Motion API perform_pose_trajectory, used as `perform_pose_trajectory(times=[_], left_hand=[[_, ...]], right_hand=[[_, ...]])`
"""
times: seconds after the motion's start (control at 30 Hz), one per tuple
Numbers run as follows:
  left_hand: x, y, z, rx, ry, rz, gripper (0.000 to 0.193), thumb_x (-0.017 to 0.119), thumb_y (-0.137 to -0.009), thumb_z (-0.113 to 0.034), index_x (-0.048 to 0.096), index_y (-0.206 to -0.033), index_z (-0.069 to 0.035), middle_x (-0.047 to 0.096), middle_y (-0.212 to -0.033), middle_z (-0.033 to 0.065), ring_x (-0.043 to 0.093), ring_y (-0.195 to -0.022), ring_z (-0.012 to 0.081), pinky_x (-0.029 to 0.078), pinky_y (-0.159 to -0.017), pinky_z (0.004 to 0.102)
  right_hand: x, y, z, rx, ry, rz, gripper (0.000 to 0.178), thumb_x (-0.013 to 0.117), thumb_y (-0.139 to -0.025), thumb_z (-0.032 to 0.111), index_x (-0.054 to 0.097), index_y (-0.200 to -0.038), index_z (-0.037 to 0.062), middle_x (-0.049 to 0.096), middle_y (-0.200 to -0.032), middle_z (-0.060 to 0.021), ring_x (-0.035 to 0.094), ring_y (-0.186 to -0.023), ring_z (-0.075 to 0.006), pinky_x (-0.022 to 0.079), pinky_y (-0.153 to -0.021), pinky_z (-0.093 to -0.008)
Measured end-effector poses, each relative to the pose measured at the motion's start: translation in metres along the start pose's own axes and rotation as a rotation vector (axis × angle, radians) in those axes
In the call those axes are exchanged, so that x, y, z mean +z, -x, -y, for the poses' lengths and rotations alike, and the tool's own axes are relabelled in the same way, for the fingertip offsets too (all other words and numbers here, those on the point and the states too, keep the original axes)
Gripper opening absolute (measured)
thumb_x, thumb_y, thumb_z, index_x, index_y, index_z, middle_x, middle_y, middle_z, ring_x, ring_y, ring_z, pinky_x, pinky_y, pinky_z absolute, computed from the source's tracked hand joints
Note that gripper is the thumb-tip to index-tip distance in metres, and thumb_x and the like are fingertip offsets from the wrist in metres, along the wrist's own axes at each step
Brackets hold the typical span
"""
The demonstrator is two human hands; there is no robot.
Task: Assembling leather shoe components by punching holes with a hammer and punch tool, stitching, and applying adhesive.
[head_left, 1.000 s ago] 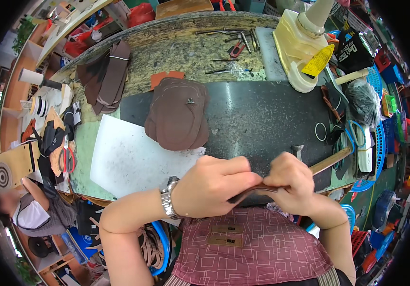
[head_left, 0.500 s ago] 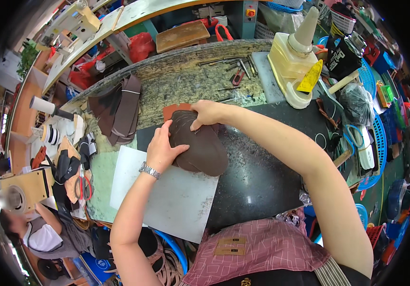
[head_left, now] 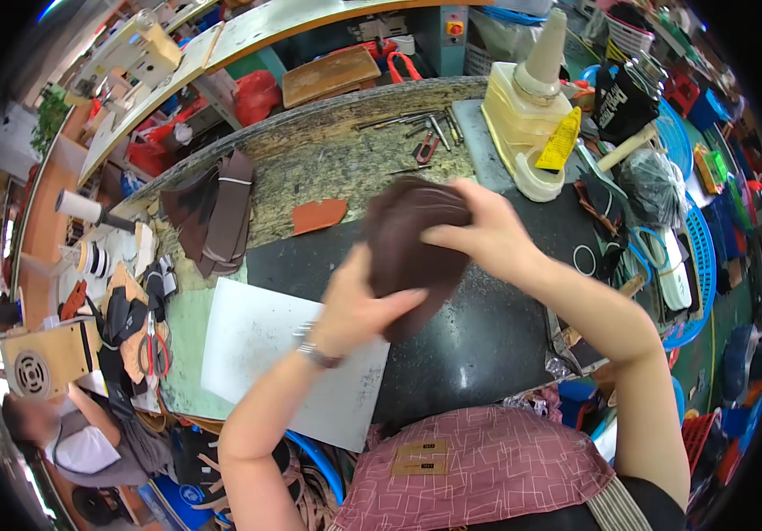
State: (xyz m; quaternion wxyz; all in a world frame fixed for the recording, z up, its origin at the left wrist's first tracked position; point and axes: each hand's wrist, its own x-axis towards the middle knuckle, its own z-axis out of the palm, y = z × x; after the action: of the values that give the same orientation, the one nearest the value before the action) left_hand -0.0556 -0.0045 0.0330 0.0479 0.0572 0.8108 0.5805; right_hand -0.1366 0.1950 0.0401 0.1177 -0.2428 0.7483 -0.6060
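Observation:
Between my two hands is a stack of dark brown, rounded leather pieces (head_left: 409, 243), raised a little above the table and smeared by motion. My left hand (head_left: 354, 305) grips its near left edge, the thumb lying across the face. On the far right edge, my right hand (head_left: 491, 232) pinches the stack with its thumb on top; the fingers behind are hidden. Beneath lies a black mat (head_left: 478, 354), with a white sheet (head_left: 261, 354) to its left. A rust-orange leather scrap (head_left: 319, 216) rests flat beyond my left hand.
A banded bundle of brown leather pieces (head_left: 232, 208) lies at the far left. Red-handled scissors (head_left: 156, 352) sit nearer. A large glue bottle (head_left: 527, 111) stands far right, beside several metal hand tools (head_left: 434, 128). Another person (head_left: 84, 438) sits at the lower left.
Both hands have moved right, lifting and tilting the brown stack off the white sheet and mat. The orange scrap, partly covered before, now shows whole.

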Motion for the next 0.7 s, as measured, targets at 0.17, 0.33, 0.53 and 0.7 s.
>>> perform_pose_trajectory(times=[0.17,0.33,0.53,0.7], left_hand=[[0.061,-0.018,-0.021,0.712,-0.793,-0.266,0.051,0.063,-0.064,0.0,0.057,-0.115,-0.005,0.066,-0.094,0.0154,0.064,-0.075,0.0272,0.052,-0.064,0.0345],[0.106,-0.029,-0.009,0.723,-1.387,-0.036,0.045,0.059,-0.074,-0.016,0.054,-0.117,-0.004,0.057,-0.111,0.0198,0.058,-0.082,0.0235,0.048,-0.059,0.0253],[0.096,-0.034,0.02,0.538,-0.788,0.228,0.062,0.076,-0.065,-0.032,0.054,-0.113,-0.001,0.05,-0.118,0.0194,0.05,-0.103,0.0343,0.043,-0.086,0.0412],[0.083,-0.046,0.026,0.599,-0.846,0.348,0.055,0.074,-0.067,-0.022,0.055,-0.116,-0.006,0.046,-0.128,0.0176,0.044,-0.115,0.0354,0.038,-0.093,0.0456]], right_hand=[[-0.062,0.055,-0.018,0.143,-0.075,-0.247,0.032,0.059,-0.083,0.005,0.05,-0.114,0.0025,0.057,-0.105,-0.0035,0.055,-0.096,-0.0106,0.045,-0.084,-0.0251],[-0.159,0.046,-0.043,0.187,0.058,-0.528,0.032,0.061,-0.087,0.018,0.051,-0.114,0.0027,0.057,-0.098,-0.003,0.056,-0.074,-0.0084,0.047,-0.065,-0.0232],[-0.194,-0.015,-0.065,0.198,0.291,-0.631,0.051,0.067,-0.081,0.029,0.051,-0.118,-0.0014,0.061,-0.097,-0.0122,0.06,-0.072,-0.0141,0.048,-0.057,-0.0259],[-0.182,-0.015,-0.032,-0.031,0.701,-0.309,0.023,0.067,-0.08,0.021,0.062,-0.088,0.0002,0.059,-0.069,-0.0168,0.058,-0.058,-0.0236,0.044,-0.053,-0.0302]])
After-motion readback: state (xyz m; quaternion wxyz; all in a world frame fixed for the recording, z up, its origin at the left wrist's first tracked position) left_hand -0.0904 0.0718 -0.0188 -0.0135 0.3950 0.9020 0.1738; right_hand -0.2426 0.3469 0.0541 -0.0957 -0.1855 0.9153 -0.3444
